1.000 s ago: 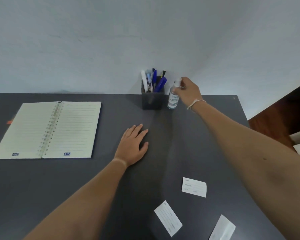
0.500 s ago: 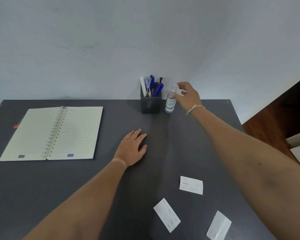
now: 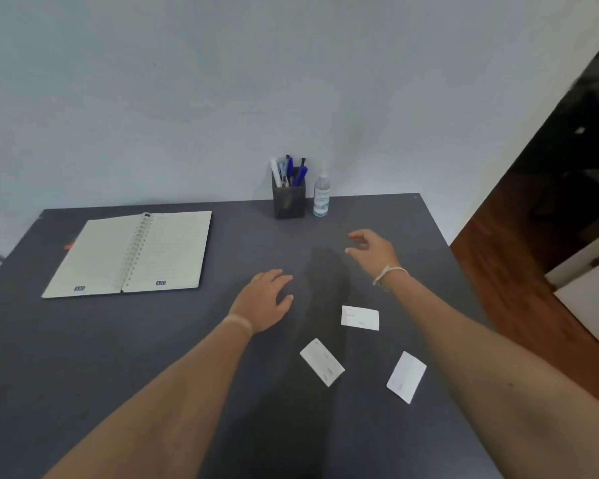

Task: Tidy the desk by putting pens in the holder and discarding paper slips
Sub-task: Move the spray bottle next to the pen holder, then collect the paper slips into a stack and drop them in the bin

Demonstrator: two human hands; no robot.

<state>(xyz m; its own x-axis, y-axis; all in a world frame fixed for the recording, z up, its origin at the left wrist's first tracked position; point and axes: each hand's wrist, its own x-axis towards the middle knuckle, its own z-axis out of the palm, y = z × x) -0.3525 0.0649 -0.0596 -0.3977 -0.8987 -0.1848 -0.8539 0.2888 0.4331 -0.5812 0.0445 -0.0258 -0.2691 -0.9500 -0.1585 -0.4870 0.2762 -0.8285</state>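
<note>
A dark square pen holder (image 3: 288,201) stands at the desk's far edge with several pens (image 3: 291,171) upright in it. Three white paper slips lie on the dark desk near me: one (image 3: 360,318) just right of my left hand, one (image 3: 321,361) below it, one (image 3: 406,376) at the right. My left hand (image 3: 264,301) rests flat on the desk, palm down, holding nothing. My right hand (image 3: 372,250) hovers above the desk with fingers apart and empty, well short of the holder and just above the upper slip.
A clear small bottle (image 3: 321,197) stands right of the holder. An open spiral notebook (image 3: 132,252) lies at the left. The desk's right edge (image 3: 440,229) drops to a wooden floor. A wall rises just behind the desk.
My right hand has let go of the small bottle beside the holder and pulled back toward me over the desk. The left hand has stayed flat.
</note>
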